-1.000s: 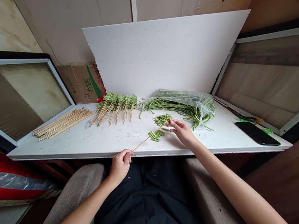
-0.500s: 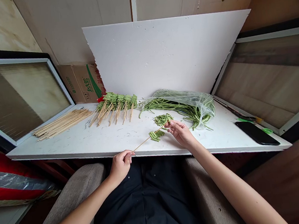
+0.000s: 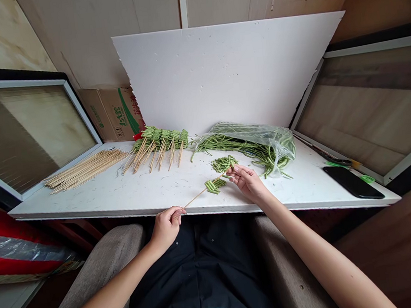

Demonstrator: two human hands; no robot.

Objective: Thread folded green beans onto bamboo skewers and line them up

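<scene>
Left hand: your left hand [image 3: 166, 227] is closed narrow around the near end of a thin pale wooden skewer [image 3: 195, 197], just past the table's front edge.
Right hand: your right hand [image 3: 248, 183] pinches at the skewer's far end, over the table; cannot tell if a bean piece sits between the fingertips.
Skewer: slants from your left hand up to your right, crossing the front edge of the white rectangular table [image 3: 151, 195].
Bean pieces: a short row of cut green bean pieces [image 3: 214, 186] at the skewer's upper half; threaded or beneath, cannot tell. A small heap of cut green pieces [image 3: 223, 163] just beyond.
Table edges: back edge meets an upright white board [image 3: 233, 71]; glass panels in pale frames flank it, left [image 3: 27, 125] and right [image 3: 373, 100].
Open room: bare tabletop left of the bean row, reaching toward a fan of bare wooden skewers [image 3: 86, 170]; more between your right forearm and a flat black phone [image 3: 353, 182]. Behind your right hand, long green beans [image 3: 226, 143] in a clear plastic bag [image 3: 281, 140] limit the space.
Back left: bean-loaded skewers [image 3: 162, 138] in a stack, sticks toward you; brown cardboard box [image 3: 112, 117] behind.
Count: hands 2, held skewer 1, heap 1, bag 1, phone 1, box 1, board 1, glass panels 2. Bare and loaded skewers overlap too much to count.
</scene>
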